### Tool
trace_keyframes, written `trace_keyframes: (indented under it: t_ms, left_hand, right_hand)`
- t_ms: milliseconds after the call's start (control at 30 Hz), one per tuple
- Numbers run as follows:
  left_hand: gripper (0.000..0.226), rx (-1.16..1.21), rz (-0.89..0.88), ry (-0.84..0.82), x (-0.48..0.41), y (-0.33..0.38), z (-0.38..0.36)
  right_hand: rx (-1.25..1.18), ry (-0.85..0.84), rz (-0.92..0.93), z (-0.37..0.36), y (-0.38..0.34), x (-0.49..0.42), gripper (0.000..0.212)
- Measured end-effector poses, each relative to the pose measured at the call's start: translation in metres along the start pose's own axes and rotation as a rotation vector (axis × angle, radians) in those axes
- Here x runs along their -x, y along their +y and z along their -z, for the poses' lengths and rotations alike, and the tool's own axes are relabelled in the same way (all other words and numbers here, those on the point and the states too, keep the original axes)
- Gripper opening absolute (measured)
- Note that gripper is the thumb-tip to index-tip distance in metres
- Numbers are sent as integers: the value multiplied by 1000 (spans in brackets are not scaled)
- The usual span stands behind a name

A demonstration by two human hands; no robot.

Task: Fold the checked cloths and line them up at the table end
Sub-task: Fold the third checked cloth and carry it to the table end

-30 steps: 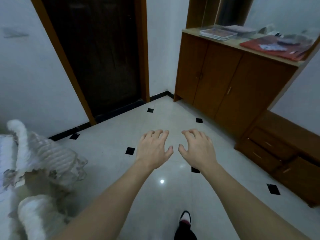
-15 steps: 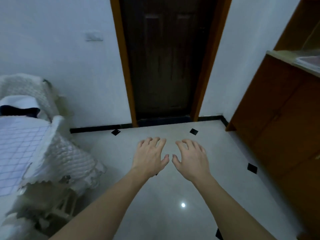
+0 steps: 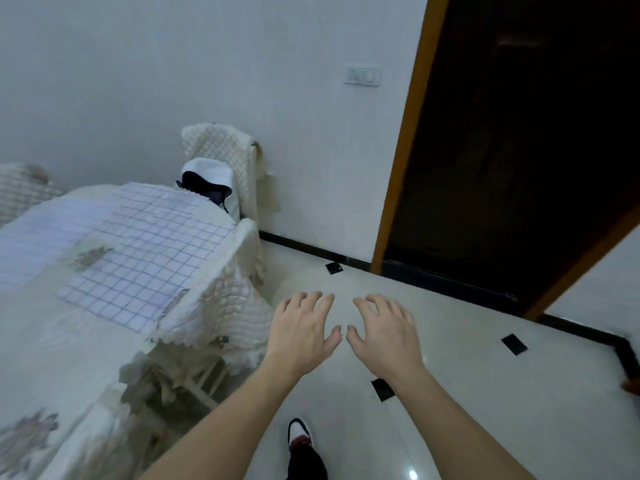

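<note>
Head view: left hand (image 3: 301, 332) & right hand (image 3: 384, 336) side by side, palms down over white tiled floor (image 3: 485, 393), fingers spread loose, holding nothing. White cloth w/ blue check lines (image 3: 138, 258) lies flat on table w/ cream quilted cover (image 3: 221, 306), left of both hands, untouched. Dark wooden door (image 3: 519, 150) at right.
</note>
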State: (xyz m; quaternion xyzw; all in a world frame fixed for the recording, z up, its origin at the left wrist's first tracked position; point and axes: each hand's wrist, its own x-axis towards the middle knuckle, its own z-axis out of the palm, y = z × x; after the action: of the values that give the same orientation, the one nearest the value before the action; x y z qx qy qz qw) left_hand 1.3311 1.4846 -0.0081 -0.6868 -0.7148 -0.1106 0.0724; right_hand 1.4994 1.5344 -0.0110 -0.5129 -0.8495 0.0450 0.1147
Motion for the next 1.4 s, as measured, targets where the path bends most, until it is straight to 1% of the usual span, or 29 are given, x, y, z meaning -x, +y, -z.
trace_keyframes:
  t_ms: [133, 267, 400, 533, 667, 767, 1000, 1100, 1233, 1333, 1400]
  left_hand:
    - [54, 26, 93, 26, -47, -42, -21]
    - [54, 41, 140, 75, -112, -100, -34]
    - [53, 24, 214, 125, -166, -165, -36]
    - [53, 12, 304, 104, -187, -216, -42]
    - [50, -3, 372, 160, -204, -261, -45]
    - [52, -1, 491, 163, -204, -298, -54]
    - [58, -58, 786, 92, -193, -379, -75]
    - [59, -92, 935, 51, -198, -407, -84]
    - [60, -119, 1107, 15, -198, -435, -88]
    - [60, -139, 1263, 13, -181, -442, -85]
    - [60, -145, 1334, 7, -164, -443, -82]
  right_hand:
    - [21, -10, 72, -17, -14, -74, 52]
    - [41, 21, 131, -29, -36, -169, 51]
    - [35, 80, 179, -42, -68, -260, 46]
    - [-27, 68, 250, -61, -103, -313, 44]
    - [-58, 76, 327, -78, -134, -365, 39]
    - [-102, 28, 415, -97, -163, -400, 42]
    - [-161, -88, 675, -152, -244, -477, 52]
    - [-202, -105, 775, -172, -274, -511, 49]
    - [-236, -170, 951, -198, -305, -550, 48]
    - [-219, -242, 1091, -223, -323, -563, 47]
    - [-214, -300, 1179, -238, -335, -565, 47]
